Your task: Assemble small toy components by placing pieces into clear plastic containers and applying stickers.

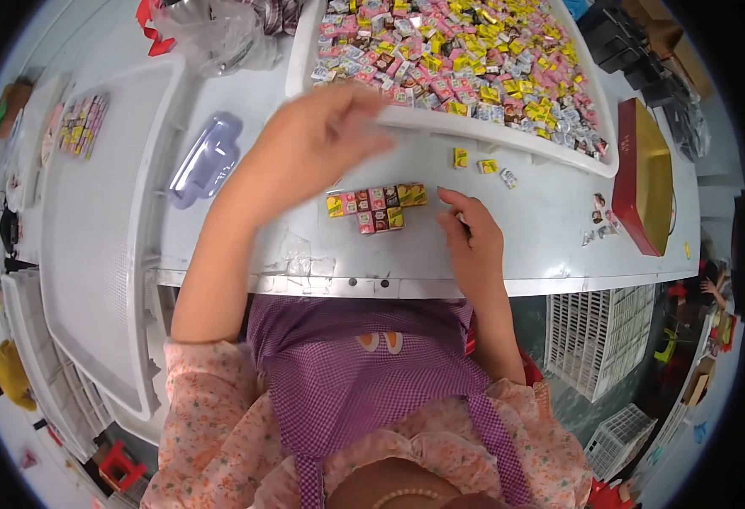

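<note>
Head-worn wide fisheye view, facing steeply down, apron [338, 399] close below, worktable [559, 212] just beyond

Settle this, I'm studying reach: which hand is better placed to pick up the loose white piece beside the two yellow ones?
Probably the right hand: it is close to the white piece. The left hand is farther off, near the tray, with the yellow pieces in between.

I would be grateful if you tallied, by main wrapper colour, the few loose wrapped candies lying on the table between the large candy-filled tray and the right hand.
Yellow wrapped candies: 2
Mostly white wrapped candy: 1
Total: 3
</note>
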The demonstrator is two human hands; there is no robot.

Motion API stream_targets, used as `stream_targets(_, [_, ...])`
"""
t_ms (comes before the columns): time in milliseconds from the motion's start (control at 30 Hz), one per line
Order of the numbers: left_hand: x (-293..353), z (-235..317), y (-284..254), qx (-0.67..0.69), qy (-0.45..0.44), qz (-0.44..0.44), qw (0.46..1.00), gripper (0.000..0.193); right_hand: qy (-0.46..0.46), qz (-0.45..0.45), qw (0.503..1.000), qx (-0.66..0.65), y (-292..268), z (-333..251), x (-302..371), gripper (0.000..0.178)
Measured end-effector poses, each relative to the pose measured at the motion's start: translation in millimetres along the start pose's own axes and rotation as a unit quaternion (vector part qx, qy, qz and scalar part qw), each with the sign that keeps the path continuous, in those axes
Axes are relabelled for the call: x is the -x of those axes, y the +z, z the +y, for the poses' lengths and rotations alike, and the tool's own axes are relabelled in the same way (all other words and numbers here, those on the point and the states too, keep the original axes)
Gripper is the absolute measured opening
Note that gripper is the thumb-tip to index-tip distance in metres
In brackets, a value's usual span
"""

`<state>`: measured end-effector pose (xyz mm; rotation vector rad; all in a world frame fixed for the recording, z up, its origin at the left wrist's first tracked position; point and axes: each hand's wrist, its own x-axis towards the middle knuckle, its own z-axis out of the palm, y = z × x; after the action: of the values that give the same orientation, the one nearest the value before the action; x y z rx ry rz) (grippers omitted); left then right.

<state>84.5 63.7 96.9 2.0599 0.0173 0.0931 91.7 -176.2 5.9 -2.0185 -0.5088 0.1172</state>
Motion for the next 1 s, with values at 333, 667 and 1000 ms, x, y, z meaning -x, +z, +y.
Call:
stream_targets(333, [86.2,-49.1,26.3,-0.231,-0.024,0.015,0.973,0.06,-0.065,-0.058,0.952,0.295,15.4,-19.0,-9.3,0.043])
stream_targets(667, [75.9,-50.3,24.5,-0.209,-0.073,0.003,0.975,0.056,-0.107,-0.011,0.94,0.324,20.3,-8.4,-9.3,0.043])
stream_targets(1000, [70.4,-45.1,18.3,-0.022,-0.204,-0.076,0.976,0.052,-0.124,0.009,0.947,0.297,20.6,-3.5,-6.6,0.044])
